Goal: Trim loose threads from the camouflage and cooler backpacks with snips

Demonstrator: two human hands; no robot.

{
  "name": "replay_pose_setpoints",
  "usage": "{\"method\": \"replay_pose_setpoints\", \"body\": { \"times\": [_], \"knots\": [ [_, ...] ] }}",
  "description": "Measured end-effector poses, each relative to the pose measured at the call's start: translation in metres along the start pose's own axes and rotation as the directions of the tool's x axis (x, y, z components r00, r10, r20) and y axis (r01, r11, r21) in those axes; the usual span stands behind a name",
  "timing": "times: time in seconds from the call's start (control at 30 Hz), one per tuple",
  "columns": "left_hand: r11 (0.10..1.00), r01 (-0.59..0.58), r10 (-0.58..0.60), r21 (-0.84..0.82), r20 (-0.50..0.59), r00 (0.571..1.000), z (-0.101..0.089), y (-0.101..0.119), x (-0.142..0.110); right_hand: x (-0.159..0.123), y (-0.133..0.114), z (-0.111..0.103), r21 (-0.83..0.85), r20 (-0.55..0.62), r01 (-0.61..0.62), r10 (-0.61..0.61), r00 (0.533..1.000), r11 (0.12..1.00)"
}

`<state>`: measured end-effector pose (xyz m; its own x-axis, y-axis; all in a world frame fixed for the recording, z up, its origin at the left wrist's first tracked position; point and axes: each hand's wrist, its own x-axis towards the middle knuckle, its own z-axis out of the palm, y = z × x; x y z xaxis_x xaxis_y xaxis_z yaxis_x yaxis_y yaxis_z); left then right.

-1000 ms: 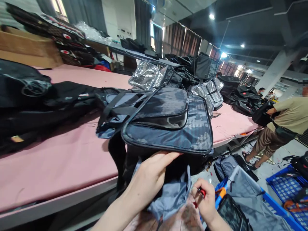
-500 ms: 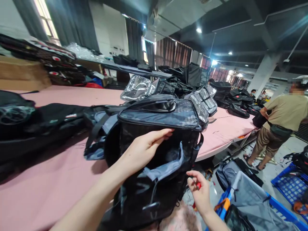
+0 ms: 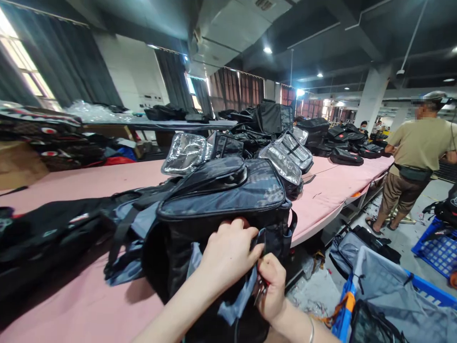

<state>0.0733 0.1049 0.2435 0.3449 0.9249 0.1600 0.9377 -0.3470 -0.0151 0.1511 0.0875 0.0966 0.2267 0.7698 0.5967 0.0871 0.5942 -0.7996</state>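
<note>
A dark camouflage backpack (image 3: 228,195) stands at the near edge of the pink table (image 3: 71,305). My left hand (image 3: 230,252) is closed on the bag's front panel, pinching a black strap just under the top flap. My right hand (image 3: 272,286) is closed right below it, holding a small metal tool with a red handle against the grey lining that hangs out of the bag.
Several black and clear-panelled bags (image 3: 282,157) are piled further along the table. A person in a tan shirt (image 3: 414,157) stands at the right by the table's end. Blue crates (image 3: 428,295) with grey bags sit on the floor at lower right.
My left hand closed from flat fingers into a pinch on the bag's front. My right hand rose to meet it. The view lifted and the bag sits more upright.
</note>
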Motion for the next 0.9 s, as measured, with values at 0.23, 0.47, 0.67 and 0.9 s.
{"method": "replay_pose_setpoints", "body": {
  "times": [0.23, 0.47, 0.67, 0.9],
  "knots": [
    [0.988, 0.032, -0.018, -0.151, 0.094, 0.995, -0.001, -0.006, 0.017, 0.015, 0.003, -0.027, -0.089, -0.145, 0.069, -0.081, 0.986, 0.994],
    [0.967, 0.063, -0.034, -0.248, 0.118, 0.992, -0.011, -0.010, 0.030, 0.040, 0.011, -0.018, -0.174, -0.281, 0.059, -0.107, 0.954, 0.983],
    [0.959, 0.069, -0.036, -0.275, 0.125, 0.992, -0.012, -0.014, 0.030, 0.059, -0.003, -0.012, -0.227, -0.287, 0.100, -0.164, 0.944, 0.969],
    [0.956, 0.064, -0.023, -0.285, 0.146, 0.989, -0.012, -0.021, 0.028, 0.049, -0.003, -0.015, 0.357, -0.289, -0.209, 0.320, 0.902, 0.911]
  ]
}}
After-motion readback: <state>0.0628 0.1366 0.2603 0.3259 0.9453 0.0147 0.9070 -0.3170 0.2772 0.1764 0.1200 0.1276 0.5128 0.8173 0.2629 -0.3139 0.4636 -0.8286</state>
